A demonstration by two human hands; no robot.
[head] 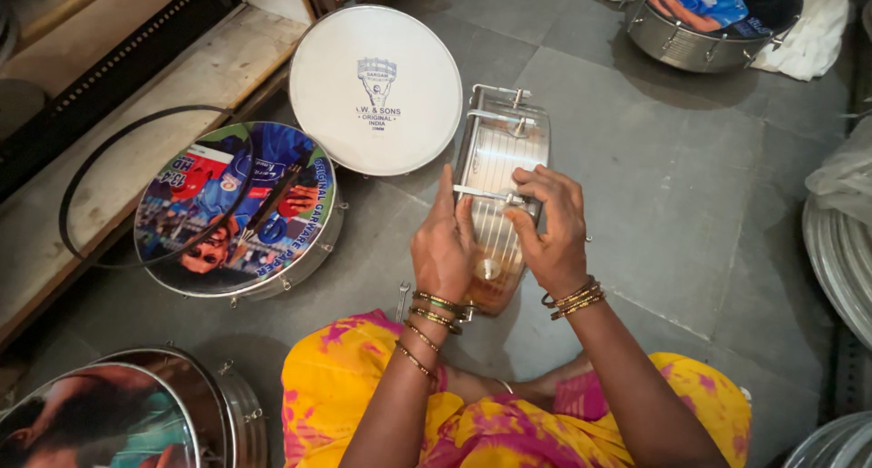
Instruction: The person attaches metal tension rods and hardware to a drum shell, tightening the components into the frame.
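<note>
- Drum shell (498,173), frame centre, stood on edge on floor (654,187).
- Left hand (442,246) pressed flat against rim; right hand (549,227) pinched on tension rod (486,194).
- Risk: shell rolling if support slackens.

Person seated, seen from above. Garment: loose cloth, yellow with magenta-pink tie-dye patches, filling the frame from 5 to 7 o'clock. Left hand (442,250): about 4 thin gold and green bangles spread along the wrist and forearm. Right hand (551,238): cluster of gold bangles at the wrist. Forearms bare, no sleeves.
</note>
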